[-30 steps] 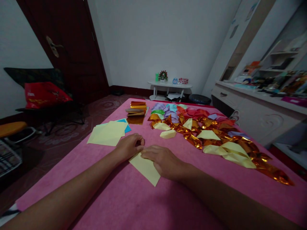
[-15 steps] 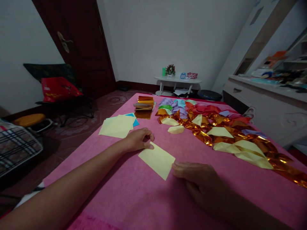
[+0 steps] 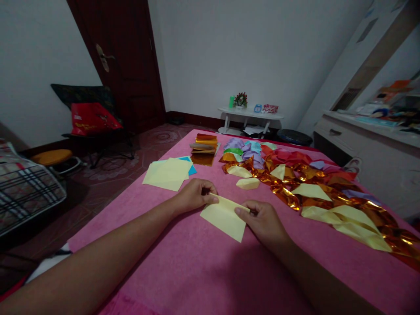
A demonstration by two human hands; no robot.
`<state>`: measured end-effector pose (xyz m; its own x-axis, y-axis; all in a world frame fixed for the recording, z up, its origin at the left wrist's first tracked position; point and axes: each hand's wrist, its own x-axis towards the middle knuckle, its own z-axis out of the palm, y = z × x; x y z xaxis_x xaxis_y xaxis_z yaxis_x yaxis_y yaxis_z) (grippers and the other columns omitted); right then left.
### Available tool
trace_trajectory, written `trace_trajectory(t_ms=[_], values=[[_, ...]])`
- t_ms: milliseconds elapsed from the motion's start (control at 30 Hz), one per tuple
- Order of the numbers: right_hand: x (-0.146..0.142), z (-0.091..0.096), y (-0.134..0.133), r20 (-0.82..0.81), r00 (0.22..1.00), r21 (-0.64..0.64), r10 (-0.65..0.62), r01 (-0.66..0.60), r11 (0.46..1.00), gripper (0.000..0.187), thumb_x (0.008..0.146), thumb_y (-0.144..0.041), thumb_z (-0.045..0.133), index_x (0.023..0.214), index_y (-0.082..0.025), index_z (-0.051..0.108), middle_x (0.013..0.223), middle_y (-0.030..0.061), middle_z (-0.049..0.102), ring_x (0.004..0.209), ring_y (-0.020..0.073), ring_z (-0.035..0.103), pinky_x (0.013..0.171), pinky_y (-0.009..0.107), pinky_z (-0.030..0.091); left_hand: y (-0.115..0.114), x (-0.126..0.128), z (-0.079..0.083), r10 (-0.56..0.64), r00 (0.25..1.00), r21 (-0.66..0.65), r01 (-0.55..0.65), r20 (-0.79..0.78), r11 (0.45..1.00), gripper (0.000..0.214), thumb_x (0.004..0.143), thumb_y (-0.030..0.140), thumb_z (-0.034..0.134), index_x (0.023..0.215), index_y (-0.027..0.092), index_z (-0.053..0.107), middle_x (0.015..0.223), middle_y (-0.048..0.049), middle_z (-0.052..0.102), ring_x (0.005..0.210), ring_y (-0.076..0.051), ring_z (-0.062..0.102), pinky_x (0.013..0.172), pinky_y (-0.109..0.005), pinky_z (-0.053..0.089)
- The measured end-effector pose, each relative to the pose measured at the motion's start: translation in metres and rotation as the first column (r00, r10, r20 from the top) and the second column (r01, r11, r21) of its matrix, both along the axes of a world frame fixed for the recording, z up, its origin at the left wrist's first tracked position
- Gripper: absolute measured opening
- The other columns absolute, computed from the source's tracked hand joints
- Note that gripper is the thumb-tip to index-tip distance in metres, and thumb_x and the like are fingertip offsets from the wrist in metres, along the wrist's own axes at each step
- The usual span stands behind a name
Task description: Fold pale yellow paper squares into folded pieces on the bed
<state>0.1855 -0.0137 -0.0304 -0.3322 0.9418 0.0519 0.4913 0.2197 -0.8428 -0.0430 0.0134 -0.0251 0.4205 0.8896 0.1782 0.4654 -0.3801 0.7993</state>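
Observation:
A pale yellow sheet of paper [image 3: 225, 221] lies on the pink cloth in front of me, its far edge lifted and curled. My left hand [image 3: 196, 194] pinches its far left corner between thumb and fingers. At the far right corner, my right hand [image 3: 262, 216] grips the same edge, thumb on top and fingers behind. Beyond my left hand rests a stack of yellow sheets [image 3: 167, 174] with a blue sheet [image 3: 190, 164] showing under it. A folded yellow piece [image 3: 247, 183] lies just past the paper.
A pile of shiny gold-orange foil papers [image 3: 204, 157] sits at the far side of the pink cloth [image 3: 183, 267]. Folded yellow, purple, red and foil pieces [image 3: 288, 199] spread across the right. A white table [image 3: 251, 113] stands by the wall, a dresser [image 3: 367, 148] at right.
My right hand has moved from the sheet's right side to its far right corner and taken hold there. The far edge is now raised and curled. The view has shifted slightly left.

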Motion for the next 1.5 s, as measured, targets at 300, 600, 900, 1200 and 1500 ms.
trace_trajectory(t_ms=[300, 600, 900, 1200, 1500], values=[[0.000, 0.010, -0.012, 0.082, 0.985, 0.144, 0.153, -0.164, 0.976, 0.039, 0.087, -0.037, 0.047, 0.054, -0.017, 0.048, 0.052, -0.0038, 0.038, 0.051, 0.0094, 0.039, 0.047, 0.021, 0.029, -0.028, 0.035, 0.024, -0.087, 0.881, 0.408, 0.301, -0.466, 0.862, 0.031, 0.090, 0.039, 0.048, 0.084, 0.017, 0.069, 0.076, -0.0073, 0.067, 0.077, -0.019, 0.058, 0.074, -0.032, 0.031], [0.020, 0.022, -0.007, 0.159, 0.987, 0.551, 0.017, -0.103, 0.828, 0.026, 0.089, -0.024, 0.049, 0.072, -0.017, 0.068, 0.067, 0.0023, 0.067, 0.060, 0.0142, 0.060, 0.058, 0.024, 0.045, -0.010, 0.001, 0.029, 0.136, 0.848, 0.520, 0.180, -0.512, 0.835, 0.028, 0.088, 0.031, 0.046, 0.083, 0.018, 0.071, 0.074, -0.0091, 0.067, 0.079, -0.021, 0.053, 0.073, -0.035, 0.032], [0.034, 0.026, -0.002, 0.232, 0.951, 0.928, -0.204, -0.154, 0.340, 0.019, 0.080, -0.016, 0.063, 0.094, -0.025, 0.070, 0.059, -0.0004, 0.062, 0.056, 0.0124, 0.053, 0.056, 0.027, 0.037, -0.013, 0.019, 0.019, 0.145, 0.959, -0.239, -0.086, 0.243, 0.967, 0.064, 0.088, 0.060, 0.032, 0.067, 0.010, 0.065, 0.064, -0.0098, 0.065, 0.052, -0.012, 0.054, 0.051, -0.023, 0.036], [0.011, 0.024, -0.016, 0.325, 0.943, 0.907, -0.071, -0.289, 0.306, 0.018, 0.081, -0.013, 0.061, 0.087, -0.028, 0.068, 0.072, -0.0005, 0.064, 0.067, 0.0120, 0.054, 0.064, 0.026, 0.039, -0.014, 0.031, 0.012, 0.319, 0.740, -0.513, 0.040, 0.592, 0.858, 0.032, 0.072, 0.039, 0.069, 0.069, 0.011, 0.057, 0.058, -0.0031, 0.063, 0.048, -0.009, 0.057, 0.050, -0.020, 0.042], [0.020, 0.015, -0.001, 0.062, 0.993, 0.789, -0.097, 0.011, 0.615, 0.050, 0.081, -0.005, 0.048, 0.127, -0.025, 0.051, 0.126, 0.0114, 0.049, 0.115, 0.0264, 0.051, 0.092, 0.045, 0.049, -0.007, 0.019, 0.011, 0.275, 0.768, -0.491, 0.058, 0.579, 0.869, 0.028, 0.071, 0.036, 0.066, 0.065, 0.013, 0.053, 0.055, 0.0010, 0.054, 0.046, -0.007, 0.048, 0.047, -0.020, 0.037]])
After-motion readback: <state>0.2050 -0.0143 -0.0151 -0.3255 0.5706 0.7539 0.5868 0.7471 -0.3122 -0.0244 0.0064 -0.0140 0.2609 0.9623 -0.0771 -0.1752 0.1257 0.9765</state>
